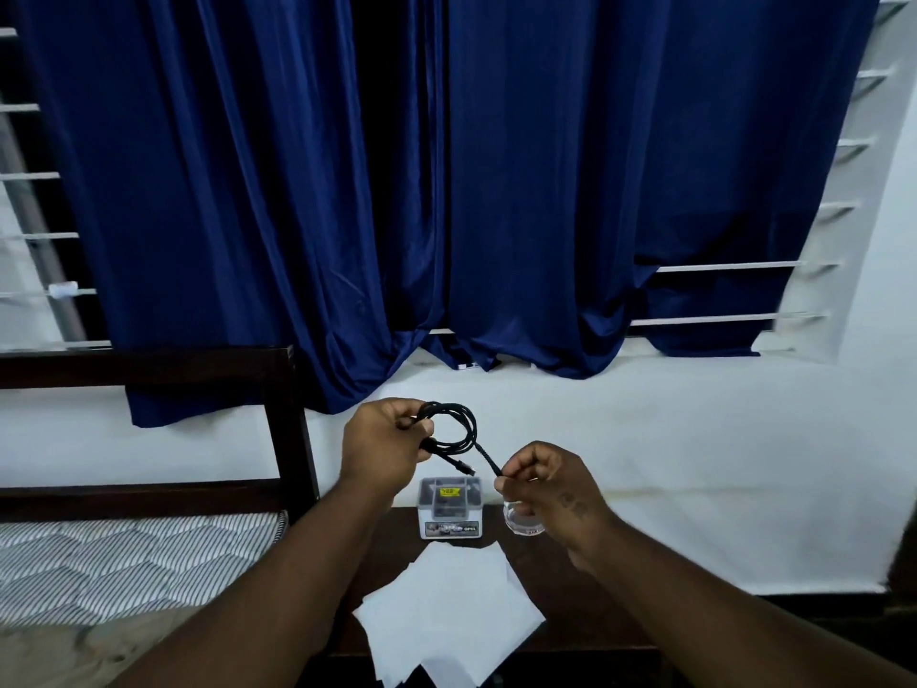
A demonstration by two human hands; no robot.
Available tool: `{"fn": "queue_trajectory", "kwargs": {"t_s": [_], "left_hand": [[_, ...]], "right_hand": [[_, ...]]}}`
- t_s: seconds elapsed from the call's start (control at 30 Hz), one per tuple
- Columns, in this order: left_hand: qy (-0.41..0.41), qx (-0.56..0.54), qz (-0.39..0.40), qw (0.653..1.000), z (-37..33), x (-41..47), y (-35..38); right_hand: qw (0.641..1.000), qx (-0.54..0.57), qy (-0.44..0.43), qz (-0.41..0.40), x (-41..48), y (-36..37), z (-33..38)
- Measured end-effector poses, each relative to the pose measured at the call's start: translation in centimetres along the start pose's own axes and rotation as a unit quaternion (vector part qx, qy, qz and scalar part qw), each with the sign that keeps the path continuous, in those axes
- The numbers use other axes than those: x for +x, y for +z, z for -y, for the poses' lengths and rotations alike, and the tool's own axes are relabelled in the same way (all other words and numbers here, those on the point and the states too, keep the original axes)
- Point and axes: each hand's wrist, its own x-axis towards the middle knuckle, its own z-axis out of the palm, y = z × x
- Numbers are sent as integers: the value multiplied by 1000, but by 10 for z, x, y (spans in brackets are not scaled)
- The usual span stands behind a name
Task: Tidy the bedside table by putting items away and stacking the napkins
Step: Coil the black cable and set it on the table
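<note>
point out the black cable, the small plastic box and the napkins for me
black cable (459, 429): head view, on the coiled loop between the hands.
small plastic box (450, 508): head view, on its clear lid.
napkins (446, 613): head view, on the middle white sheet.

The dark wooden bedside table carries a small clear plastic box standing at its far edge, against the white wall. Just right of the box sits a clear glass, partly hidden behind a hand, and in front of the box, towards the near edge, several white napkins lie loosely overlapped and askew, the foremost reaching past the table's front. Left of the box, beyond the table, a bed's striped mattress lies in a dark frame.
</note>
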Motion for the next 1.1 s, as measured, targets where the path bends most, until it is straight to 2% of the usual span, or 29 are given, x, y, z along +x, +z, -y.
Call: {"fn": "queue_trajectory", "kwargs": {"t_s": [0.2, 0.33, 0.47, 0.6, 0.73, 0.83, 1.0, 1.1], "left_hand": [[11, 113, 35, 993, 11, 3, -7], [25, 158, 56, 986, 20, 6, -12], [-1, 170, 78, 982, 32, 10, -20], [-47, 127, 69, 988, 52, 16, -34], [-119, 9, 33, 992, 82, 26, -49], [-171, -66, 14, 983, 110, 34, -59], [-243, -123, 3, 962, 166, 52, -71], [-257, -144, -23, 955, 199, 67, -72]], "right_hand": [[998, -14, -7, 55, 11, 17, 2], [992, 93, 46, 67, 24, 36, 0], [993, 84, 39, 74, 38, 47, -14], [991, 92, 70, 69, 52, 66, -35], [985, 114, 122, 47, 68, 94, -56], [979, 130, 156, 26, 81, 117, -72], [970, 144, 196, -5, 109, 156, -105], [965, 141, 219, -17, 126, 178, -130]]}}
